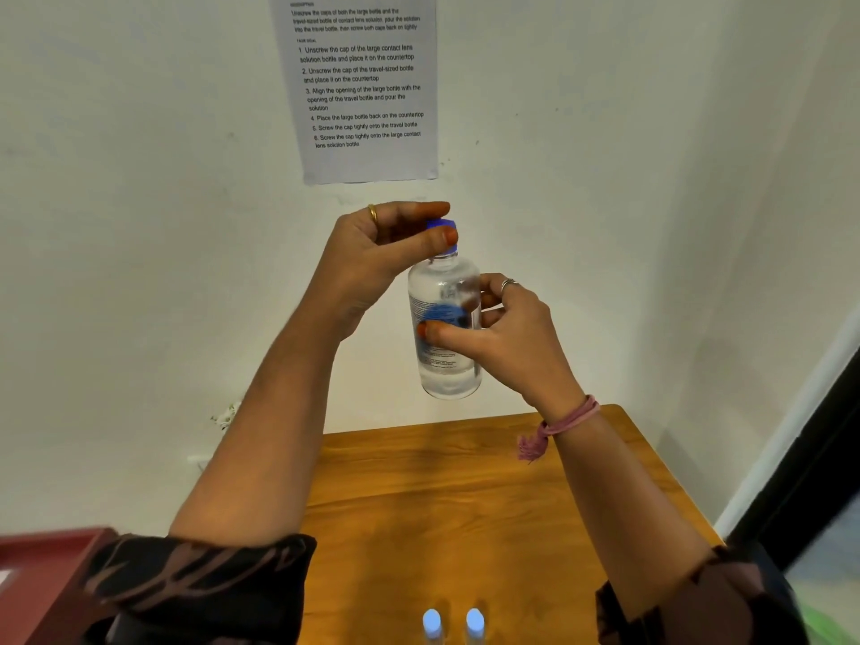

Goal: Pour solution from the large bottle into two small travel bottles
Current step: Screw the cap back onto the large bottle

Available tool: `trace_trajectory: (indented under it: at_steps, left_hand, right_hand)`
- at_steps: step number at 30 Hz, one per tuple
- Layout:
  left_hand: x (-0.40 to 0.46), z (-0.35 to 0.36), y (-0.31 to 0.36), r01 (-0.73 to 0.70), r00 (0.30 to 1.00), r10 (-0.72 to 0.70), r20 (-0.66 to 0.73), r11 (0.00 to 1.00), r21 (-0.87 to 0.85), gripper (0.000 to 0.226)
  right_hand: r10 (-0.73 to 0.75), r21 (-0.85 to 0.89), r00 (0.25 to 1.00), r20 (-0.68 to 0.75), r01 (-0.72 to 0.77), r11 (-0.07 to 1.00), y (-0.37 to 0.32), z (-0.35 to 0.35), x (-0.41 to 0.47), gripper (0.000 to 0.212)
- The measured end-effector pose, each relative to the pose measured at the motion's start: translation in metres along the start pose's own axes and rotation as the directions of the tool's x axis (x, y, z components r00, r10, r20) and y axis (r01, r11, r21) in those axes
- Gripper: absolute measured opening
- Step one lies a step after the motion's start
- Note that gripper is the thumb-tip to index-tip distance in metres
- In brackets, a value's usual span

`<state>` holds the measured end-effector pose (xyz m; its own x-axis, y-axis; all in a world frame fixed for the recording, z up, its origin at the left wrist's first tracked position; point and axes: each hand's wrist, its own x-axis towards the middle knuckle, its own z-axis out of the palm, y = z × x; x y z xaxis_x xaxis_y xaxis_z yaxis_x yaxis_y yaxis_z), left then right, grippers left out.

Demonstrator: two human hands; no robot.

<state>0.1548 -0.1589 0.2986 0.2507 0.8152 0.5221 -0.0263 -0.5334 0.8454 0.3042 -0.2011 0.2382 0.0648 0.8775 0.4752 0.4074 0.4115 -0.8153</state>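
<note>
A dark red surface (42, 574) cuts into the lower left corner, beside a patterned dark sleeve (200, 588). Above it, a plain white wall (139, 225) fills the left of the room. The left hand (372, 258) curls its thumb and fingers around the blue cap (441, 224) of the large bottle (444, 318), a gold ring (372, 212) on one finger. Taped to the wall above hangs a printed instruction sheet (363, 86). The clear bottle, partly filled with liquid, is held upright in the air above the far end of the wooden tabletop (465, 505), well apart from it. The right hand (507, 328) grips the bottle's body, thumb across the blue label, a silver ring (508, 284) on one finger and a pink thread bracelet (558, 425) at the wrist. At the tabletop's near edge stand two small travel bottles (432, 621) side by side, only their pale blue tops showing. At the far right, the wall meets a white frame (791, 435) bordering a dark panel (819, 458).
</note>
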Motion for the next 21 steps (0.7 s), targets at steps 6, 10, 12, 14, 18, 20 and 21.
trace_trajectory:
  at_steps: [6,10,12,14,18,20,21]
  left_hand:
    - [-0.001,0.000,-0.005,0.017,1.000,-0.017,0.023,0.999,-0.028,0.022]
    - [-0.003,0.005,-0.007,0.026,0.999,-0.025,0.020,0.999,-0.039,0.016]
    - [-0.004,0.009,-0.005,0.022,1.000,-0.022,-0.005,0.999,-0.044,0.010]
    - [-0.004,0.013,-0.006,0.004,0.999,-0.006,-0.054,0.999,-0.035,0.011]
    - [-0.003,0.011,-0.009,0.013,0.998,-0.016,-0.065,0.999,-0.047,0.012]
    - [-0.003,0.009,-0.010,0.032,0.998,-0.034,-0.050,0.998,-0.045,0.015]
    - [-0.003,0.008,-0.011,0.045,0.998,-0.046,-0.038,0.998,-0.047,0.016]
  right_hand:
    - [0.006,0.004,1.000,-0.012,-0.006,1.000,0.003,0.000,0.000,0.049]
    - [0.008,-0.001,1.000,-0.020,-0.008,1.000,0.005,-0.001,0.000,0.048]
    - [0.003,-0.004,1.000,-0.014,-0.003,1.000,0.005,0.000,0.000,0.047]
    - [0.004,-0.002,1.000,-0.012,-0.004,1.000,0.005,0.001,0.000,0.047]
    - [0.005,0.005,1.000,-0.024,-0.005,1.000,0.007,0.001,-0.001,0.046]
    - [0.007,0.003,1.000,-0.021,-0.007,1.000,0.008,0.000,-0.001,0.046]
    - [0.008,0.000,1.000,-0.017,-0.008,1.000,0.008,0.000,-0.001,0.046]
